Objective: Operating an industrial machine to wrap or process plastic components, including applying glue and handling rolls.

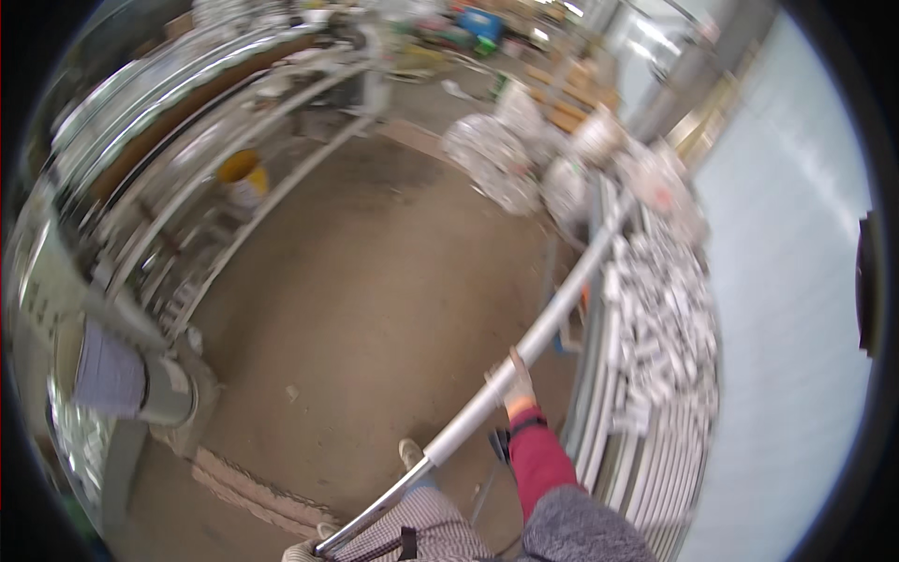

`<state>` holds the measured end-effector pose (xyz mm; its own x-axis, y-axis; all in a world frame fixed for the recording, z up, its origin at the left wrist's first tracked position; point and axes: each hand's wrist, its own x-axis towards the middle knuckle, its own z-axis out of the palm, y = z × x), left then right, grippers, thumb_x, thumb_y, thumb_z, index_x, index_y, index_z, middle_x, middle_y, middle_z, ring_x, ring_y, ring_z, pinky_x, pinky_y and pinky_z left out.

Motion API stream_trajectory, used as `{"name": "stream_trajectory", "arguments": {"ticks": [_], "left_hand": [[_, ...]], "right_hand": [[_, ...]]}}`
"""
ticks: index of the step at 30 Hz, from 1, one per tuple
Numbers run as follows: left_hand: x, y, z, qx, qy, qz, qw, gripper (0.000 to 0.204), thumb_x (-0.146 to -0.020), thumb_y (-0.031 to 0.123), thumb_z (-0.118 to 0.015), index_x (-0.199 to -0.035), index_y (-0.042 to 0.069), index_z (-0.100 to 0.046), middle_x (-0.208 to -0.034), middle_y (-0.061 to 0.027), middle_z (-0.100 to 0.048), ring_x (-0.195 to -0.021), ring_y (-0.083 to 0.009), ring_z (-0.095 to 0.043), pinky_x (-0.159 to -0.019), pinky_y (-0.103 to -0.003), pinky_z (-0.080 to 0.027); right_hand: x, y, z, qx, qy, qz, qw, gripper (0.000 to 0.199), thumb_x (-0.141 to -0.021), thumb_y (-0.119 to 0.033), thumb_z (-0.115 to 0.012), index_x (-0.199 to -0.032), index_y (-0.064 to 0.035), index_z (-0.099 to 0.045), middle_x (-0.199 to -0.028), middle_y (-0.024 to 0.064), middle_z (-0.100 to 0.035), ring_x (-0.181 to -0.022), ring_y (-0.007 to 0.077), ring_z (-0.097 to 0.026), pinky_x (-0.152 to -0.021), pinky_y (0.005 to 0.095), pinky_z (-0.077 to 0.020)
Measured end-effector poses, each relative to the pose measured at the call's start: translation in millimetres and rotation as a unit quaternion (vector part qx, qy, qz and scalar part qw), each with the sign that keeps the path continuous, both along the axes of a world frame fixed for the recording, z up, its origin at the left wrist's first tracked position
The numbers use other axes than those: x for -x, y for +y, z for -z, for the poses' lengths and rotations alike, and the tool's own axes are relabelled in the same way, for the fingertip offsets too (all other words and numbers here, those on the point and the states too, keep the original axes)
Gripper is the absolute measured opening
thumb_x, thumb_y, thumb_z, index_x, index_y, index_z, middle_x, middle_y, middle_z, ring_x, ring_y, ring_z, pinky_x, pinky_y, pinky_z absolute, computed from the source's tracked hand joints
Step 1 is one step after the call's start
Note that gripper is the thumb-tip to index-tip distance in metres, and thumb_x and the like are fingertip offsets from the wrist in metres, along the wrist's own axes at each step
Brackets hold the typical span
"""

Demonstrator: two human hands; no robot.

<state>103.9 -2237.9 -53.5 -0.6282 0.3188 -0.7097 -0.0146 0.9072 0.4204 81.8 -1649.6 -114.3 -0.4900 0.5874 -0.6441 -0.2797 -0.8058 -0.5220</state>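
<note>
Where the view begins at the left, a lilac container (112,372) is seen on its side, and beyond it a metal rack (229,244) is loaded with long stock, with a yellow bucket (243,170) set within its frame. Across the middle, bare floor (346,290) is crossed near the lower edge by a thin shiny rod (379,508), which is seen running out of the lower end of a long white tube (468,417). At the rod's near end the left hand cannot be clearly made out, so whether its fingers are closed cannot be told. The tube is slanted up and to the right, toward plastic bags (492,164), and is gripped partway along by the right hand (516,382), its fingers curled around the wall. By its look, the tube may be judged stiff and fairly light for its length, but awkward to balance; its smooth surface could be slippery, and the rod might slide if tipped. A grip near the middle, with the rod steadied at its end, would seem best. At the right, short white pieces (667,323) are piled upon long pale pipes (660,464).
</note>
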Motion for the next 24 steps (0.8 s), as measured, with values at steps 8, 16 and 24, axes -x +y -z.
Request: {"name": "stream_trajectory", "arguments": {"ticks": [8, 16, 24], "left_hand": [[-8, -28, 18, 0.077, 0.195, -0.015, 0.978, 0.013, -0.071, 0.028, -0.061, -0.070, 0.016, -0.064, -0.073, -0.0116, -0.065, -0.070, -0.0324, -0.063, -0.063, -0.044, -0.049], [-39, -178, 68, 0.170, 0.104, -0.036, 0.979, 0.020, -0.075, 0.017, -0.061, -0.094, 0.015, -0.067, -0.088, -0.0080, -0.068, -0.084, -0.0263, -0.064, -0.072, -0.040, -0.050], [-5, -411, 127, 0.177, 0.066, -0.084, 0.978, 0.029, -0.072, 0.044, -0.066, -0.086, 0.018, -0.068, -0.087, -0.0049, -0.069, -0.087, -0.0249, -0.065, -0.084, -0.040, -0.046]], "right_hand": [[-36, -51, 22, -0.026, -0.032, -0.060, 0.997, 0.040, -0.076, -0.050, -0.067, -0.065, -0.0185, -0.046, -0.056, 0.0014, -0.047, -0.053, 0.0218, -0.047, -0.059, 0.0426, -0.0436], [20, -223, -75, -0.031, -0.067, -0.110, 0.991, 0.041, -0.075, -0.053, -0.066, -0.064, -0.0182, -0.047, -0.055, 0.0019, -0.052, -0.048, 0.0223, -0.048, -0.060, 0.0430, -0.0459], [92, -499, -200, -0.055, 0.249, -0.328, 0.909, 0.055, -0.075, -0.064, -0.060, -0.102, -0.0161, -0.060, -0.086, 0.0098, -0.065, -0.078, 0.0284, -0.061, -0.080, 0.0533, -0.0455]]}}
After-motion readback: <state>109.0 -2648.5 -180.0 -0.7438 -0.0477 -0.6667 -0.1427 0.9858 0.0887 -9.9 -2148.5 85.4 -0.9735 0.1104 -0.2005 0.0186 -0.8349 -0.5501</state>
